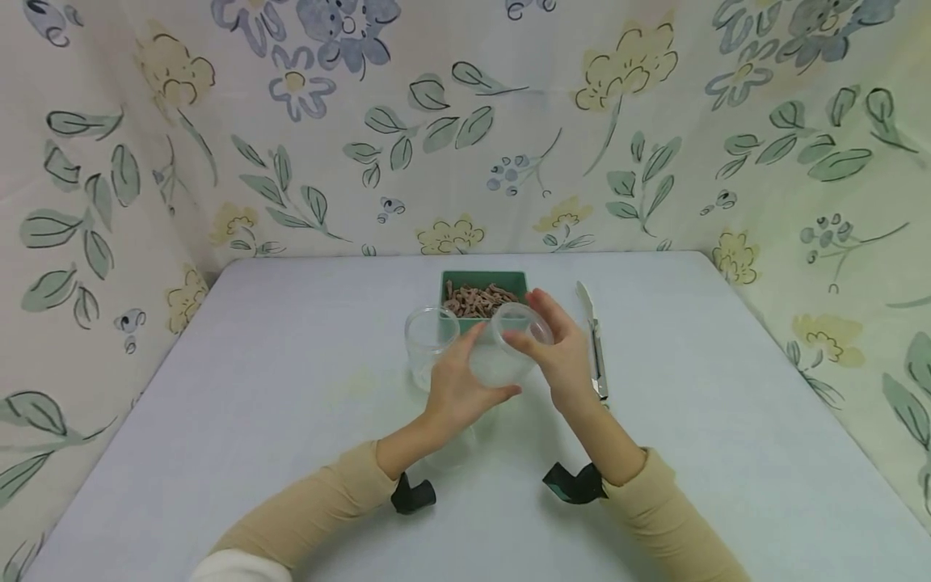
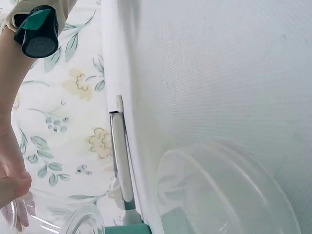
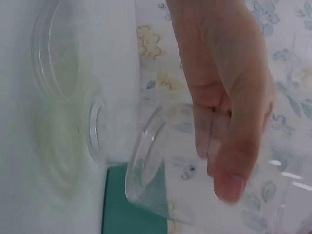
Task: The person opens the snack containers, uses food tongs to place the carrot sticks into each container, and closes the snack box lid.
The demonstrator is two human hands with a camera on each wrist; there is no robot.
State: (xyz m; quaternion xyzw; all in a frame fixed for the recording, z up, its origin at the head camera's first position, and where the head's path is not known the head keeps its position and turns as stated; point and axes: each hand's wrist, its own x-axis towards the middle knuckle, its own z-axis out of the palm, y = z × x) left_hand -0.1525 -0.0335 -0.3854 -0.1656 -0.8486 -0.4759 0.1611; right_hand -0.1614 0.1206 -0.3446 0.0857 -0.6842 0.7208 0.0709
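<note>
Both hands hold one clear plastic jar above the table, tilted, with its round end toward the head camera. My left hand grips it from the left and below, the thumb stretched along its near side. My right hand pinches it at the upper right, near the round end. In the right wrist view, the left hand has its thumb across the jar and its fingers behind. The right hand shows at the edge of the left wrist view.
A second clear jar stands left of the hands. Behind them sits a green tray of brown, twig-like pieces. A clear round lid or dish lies nearer. A slim silver utensil lies to the right.
</note>
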